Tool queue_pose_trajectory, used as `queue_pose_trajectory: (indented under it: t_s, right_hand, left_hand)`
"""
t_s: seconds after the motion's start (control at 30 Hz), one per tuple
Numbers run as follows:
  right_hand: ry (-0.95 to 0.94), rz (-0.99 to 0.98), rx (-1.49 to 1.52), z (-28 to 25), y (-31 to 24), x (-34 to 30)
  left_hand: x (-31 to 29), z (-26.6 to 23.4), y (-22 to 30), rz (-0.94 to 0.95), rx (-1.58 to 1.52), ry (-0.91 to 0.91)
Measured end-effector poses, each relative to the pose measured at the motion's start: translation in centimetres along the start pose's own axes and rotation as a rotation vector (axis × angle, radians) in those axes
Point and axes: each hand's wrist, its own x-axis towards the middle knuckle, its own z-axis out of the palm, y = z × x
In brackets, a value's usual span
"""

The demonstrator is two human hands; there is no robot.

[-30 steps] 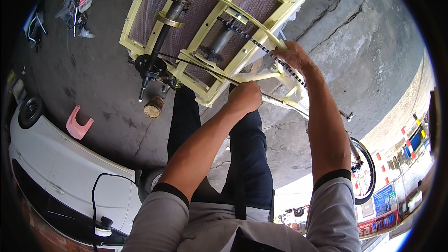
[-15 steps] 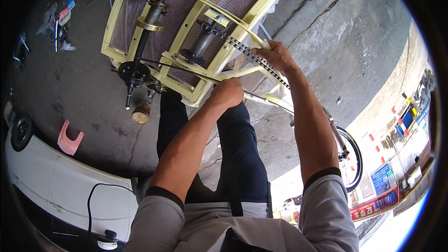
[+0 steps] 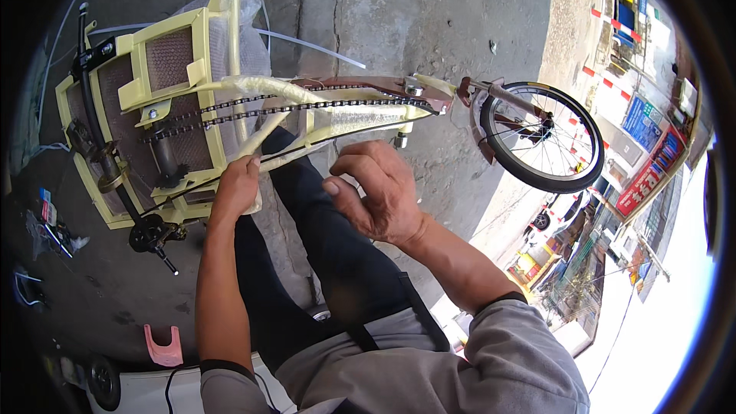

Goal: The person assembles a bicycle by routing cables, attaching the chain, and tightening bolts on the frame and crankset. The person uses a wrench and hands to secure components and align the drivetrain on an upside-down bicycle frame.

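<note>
The left hand reaches forward and grasps the black cable along the pale yellow frame, before the legs. The right hand, raised nearby, is released, with its fingers loosely curled. Beyond runs a chain; rightward stands a spoked wheel.

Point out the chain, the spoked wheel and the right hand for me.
Chain (image 3: pixel 268 113): head view, on links of its lower strand.
Spoked wheel (image 3: pixel 546 125): head view, on its hub.
Right hand (image 3: pixel 382 190): head view, on its back.
</note>
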Motion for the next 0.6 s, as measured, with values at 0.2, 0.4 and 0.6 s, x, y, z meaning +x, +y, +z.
queue_pose_trajectory:
  t_s: [0.2, 0.4, 0.6]
  right_hand:
    - [0.53, 1.26, 0.352, -5.2, 15.6, -8.8]
    - [0.529, 1.616, 1.047, -5.4, 29.8, -2.5]
    - [-0.227, 1.082, 1.089, -3.6, 29.1, 0.1]
  left_hand:
    - [0.1, -0.4, 1.0, -0.078, 0.017, -0.001]
    - [-0.3, -0.3, 1.9, -0.099, 0.041, 0.019]
    - [-0.9, -0.2, 2.7, -0.003, 0.101, 0.073]
